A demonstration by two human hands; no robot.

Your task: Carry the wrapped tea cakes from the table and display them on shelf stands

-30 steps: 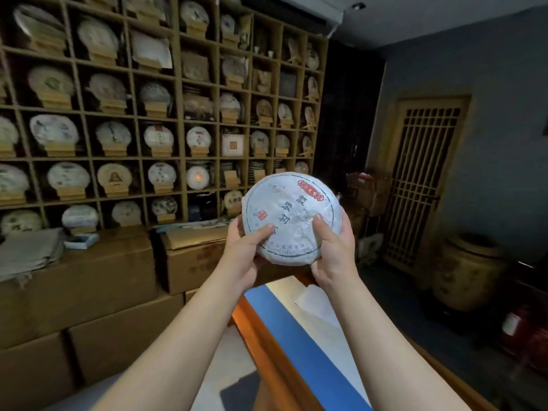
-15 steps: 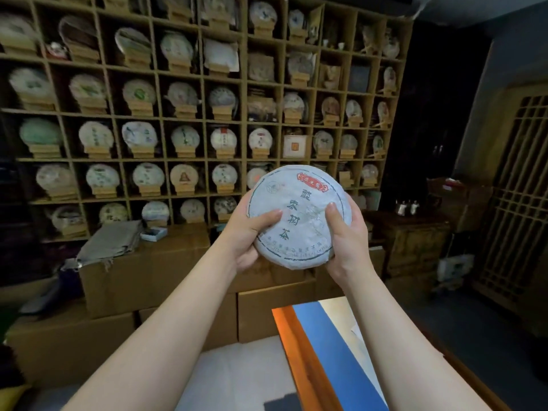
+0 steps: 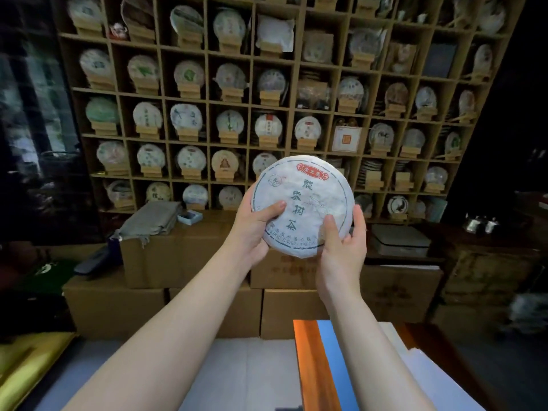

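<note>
The wrapped tea cake (image 3: 304,204) is up in front of the shelf (image 3: 249,114), above the table (image 3: 308,366) end. Left hand (image 3: 255,226) & right hand (image 3: 344,244) both clamp its rim, thumbs on the face. Prob. dense, stiff disc; thin paper tears, so hold by edges.

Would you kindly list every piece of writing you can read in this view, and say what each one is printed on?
"茶": the lowest large green character on the tea cake held by the left hand and right hand.
Three green characters above it: too stylised to read.
Red banner at its top: too small.
Green rim lettering: blurred.
Shelf cakes' labels and the cardboard box print: unreadable.
</note>
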